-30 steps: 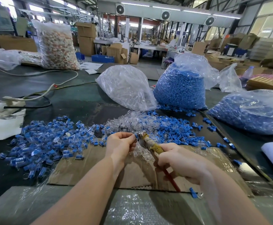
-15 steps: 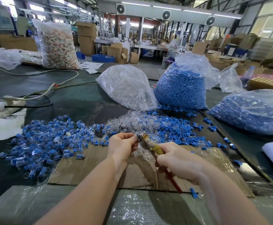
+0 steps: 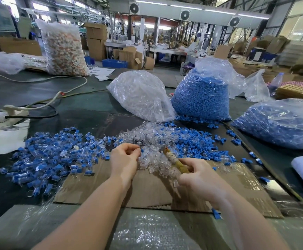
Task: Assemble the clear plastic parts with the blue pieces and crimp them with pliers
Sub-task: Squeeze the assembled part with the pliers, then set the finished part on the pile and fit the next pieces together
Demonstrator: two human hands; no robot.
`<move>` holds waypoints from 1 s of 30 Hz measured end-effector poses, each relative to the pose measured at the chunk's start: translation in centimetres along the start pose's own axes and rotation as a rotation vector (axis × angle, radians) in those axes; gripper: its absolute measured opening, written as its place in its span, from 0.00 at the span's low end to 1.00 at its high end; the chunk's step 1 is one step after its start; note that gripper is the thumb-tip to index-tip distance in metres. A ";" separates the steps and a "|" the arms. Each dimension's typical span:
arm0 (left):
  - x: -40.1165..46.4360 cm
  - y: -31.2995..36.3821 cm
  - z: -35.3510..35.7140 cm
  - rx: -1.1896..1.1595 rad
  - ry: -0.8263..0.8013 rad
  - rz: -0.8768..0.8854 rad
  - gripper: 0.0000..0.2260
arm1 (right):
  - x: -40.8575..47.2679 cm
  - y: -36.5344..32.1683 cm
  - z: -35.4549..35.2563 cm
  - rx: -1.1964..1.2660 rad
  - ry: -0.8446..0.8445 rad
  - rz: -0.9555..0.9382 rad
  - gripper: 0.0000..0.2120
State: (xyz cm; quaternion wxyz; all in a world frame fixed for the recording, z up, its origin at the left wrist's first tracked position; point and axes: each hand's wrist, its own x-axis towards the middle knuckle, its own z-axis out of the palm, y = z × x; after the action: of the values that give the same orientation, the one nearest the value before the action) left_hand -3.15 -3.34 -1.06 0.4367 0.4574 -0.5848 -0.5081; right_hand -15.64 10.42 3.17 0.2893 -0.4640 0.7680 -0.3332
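Left hand (image 3: 124, 157): pinching a blue piece (image 3: 142, 150) at its fingertips
Right hand (image 3: 199, 173): gripping pliers (image 3: 172, 160), tip pointing far-left over clear parts (image 3: 152, 136)

My surface (image 3: 85, 107) is dark green-black, with a brown cardboard sheet (image 3: 152, 188) lying on it. On my left lies a heap of assembled pieces (image 3: 53, 156), bright blue showing through clear shells. Ahead, the loose clear parts (image 3: 147, 136) look glassy and colourless, and the loose blue pieces (image 3: 197, 141) a flat mid blue. The pliers (image 3: 174, 162) have yellowish-tan wrapped handles. One bag (image 3: 141, 94) is see-through white, another (image 3: 201, 98) solid blue inside, and a far bag (image 3: 64, 49) speckled white and orange.
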 end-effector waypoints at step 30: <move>-2.1 -2.7 1.3 0.545 -0.054 0.490 0.06 | 2.9 5.9 -3.5 -0.667 0.518 0.211 0.17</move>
State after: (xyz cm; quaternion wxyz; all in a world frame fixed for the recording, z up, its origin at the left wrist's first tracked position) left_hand -3.71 -1.18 -4.01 0.3918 0.3895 -0.8024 -0.2257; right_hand -22.56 10.68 0.29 -0.0460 -0.3523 0.9241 -0.1408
